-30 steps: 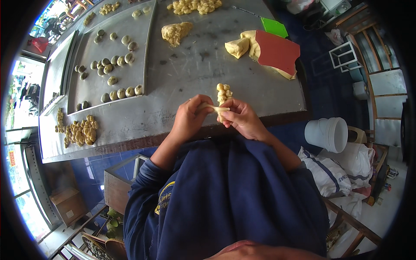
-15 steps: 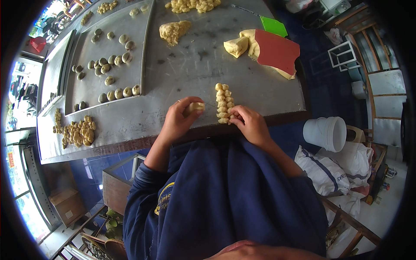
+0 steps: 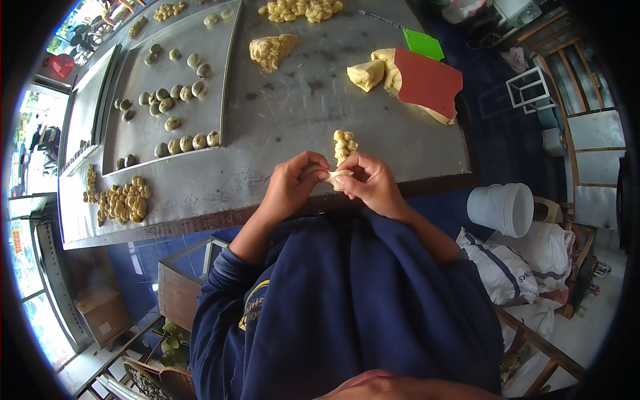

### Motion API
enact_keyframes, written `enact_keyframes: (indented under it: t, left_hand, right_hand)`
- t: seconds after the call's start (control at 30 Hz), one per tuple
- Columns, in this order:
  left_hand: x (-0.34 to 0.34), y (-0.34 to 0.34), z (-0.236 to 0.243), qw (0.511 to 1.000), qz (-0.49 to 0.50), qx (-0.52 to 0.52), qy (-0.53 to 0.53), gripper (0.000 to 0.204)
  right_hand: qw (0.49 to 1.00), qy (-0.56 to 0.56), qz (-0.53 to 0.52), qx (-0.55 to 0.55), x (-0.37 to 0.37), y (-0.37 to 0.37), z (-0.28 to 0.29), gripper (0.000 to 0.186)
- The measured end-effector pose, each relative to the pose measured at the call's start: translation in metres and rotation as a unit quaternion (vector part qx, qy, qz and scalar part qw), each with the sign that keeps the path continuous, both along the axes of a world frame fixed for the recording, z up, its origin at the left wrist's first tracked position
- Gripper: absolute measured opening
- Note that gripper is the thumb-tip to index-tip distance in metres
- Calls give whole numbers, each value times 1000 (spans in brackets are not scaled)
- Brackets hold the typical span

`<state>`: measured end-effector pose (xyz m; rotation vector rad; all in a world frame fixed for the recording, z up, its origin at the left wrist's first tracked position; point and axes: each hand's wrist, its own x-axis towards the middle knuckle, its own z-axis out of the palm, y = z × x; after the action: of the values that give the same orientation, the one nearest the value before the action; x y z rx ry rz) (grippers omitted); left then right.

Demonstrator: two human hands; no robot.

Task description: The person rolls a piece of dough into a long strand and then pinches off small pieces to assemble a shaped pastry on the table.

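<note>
A small pale piece of dough (image 3: 335, 177) is stretched between my hands near the table's front edge. My left hand (image 3: 291, 185) is closed around one end. My right hand (image 3: 375, 187) pinches the other end between thumb and fingers. Just behind them lies a double row of small dough pieces (image 3: 344, 141), its near part hidden by my hands. Beyond it to the right rest a folded lump of dough (image 3: 365, 76) and a bigger slab, partly covered by a red sheet (image 3: 429, 81). A rough, crumbly lump (image 3: 272, 52) sits farther back.
A metal tray (image 3: 200, 113) with several greenish round balls stands on the left of the metal table (image 3: 280, 107). Small dough pieces (image 3: 125, 201) cluster at the front left, others (image 3: 300, 9) at the back. A green scraper (image 3: 423, 44) lies far right. A white bucket (image 3: 500, 209) stands beyond the table.
My right hand has left the dough row and moved left; my left hand has moved right. They now meet, both gripping the dough piece that was in my left hand alone.
</note>
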<state>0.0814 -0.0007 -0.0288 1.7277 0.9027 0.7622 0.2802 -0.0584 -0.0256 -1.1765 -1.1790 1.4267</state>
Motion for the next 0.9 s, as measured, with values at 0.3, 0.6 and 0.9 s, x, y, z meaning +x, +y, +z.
enact_keyframes:
  t: [0.3,0.6,0.9]
  left_hand:
    - [-18,6,-5,985,157,25,63,20]
    - [-18,5,-19,996,73,11,53,25]
    - [2,7,2,984,-34,-156,-74,33]
  right_hand:
    - [927,-264,-127,232,55,48,-29,18]
    - [801,-522,-79,283,35,43,-34,38]
    - [881,-327,-20,341,-7,21,-3,33]
